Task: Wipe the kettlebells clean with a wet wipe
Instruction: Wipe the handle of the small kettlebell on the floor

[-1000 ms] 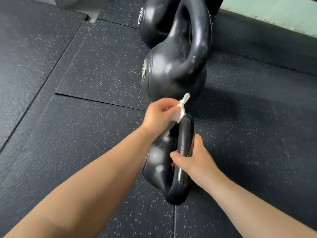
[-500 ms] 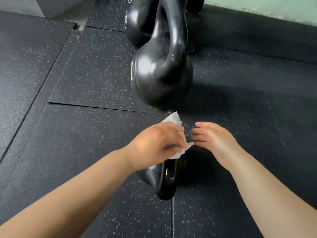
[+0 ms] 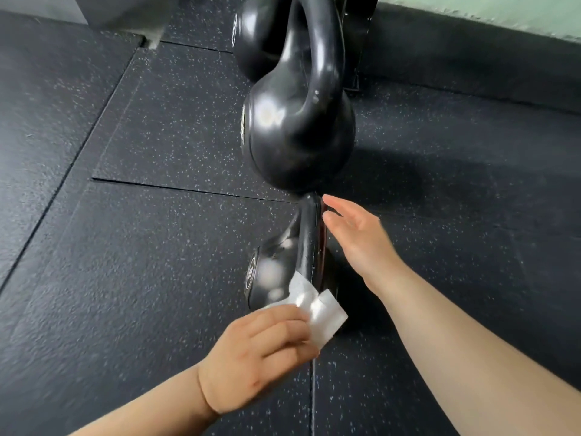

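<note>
Kettlebells stand in a row on the speckled rubber floor [image 3: 125, 247], running away from the person toward the dark skirting, and the nearest kettlebell [image 3: 283, 272] sits low in the middle of the view with its handle edge-on. On the left, the left hand [image 3: 261, 357] pinches a folded wet wipe [image 3: 317, 306] between thumb and fingers, its free end laid over the near shoulder of that bell, a grip that probably keeps a flat pad of cloth for rubbing. To the right of the handle, the right hand [image 3: 361, 240] is spread wide and empty, fingertips just beside the handle, apparently placed to steady it. Beyond it the larger second kettlebell [image 3: 298, 130] stands so close that it crowds the far side of the near one, and a third kettlebell [image 3: 257, 33] lies behind, partly hidden
</note>
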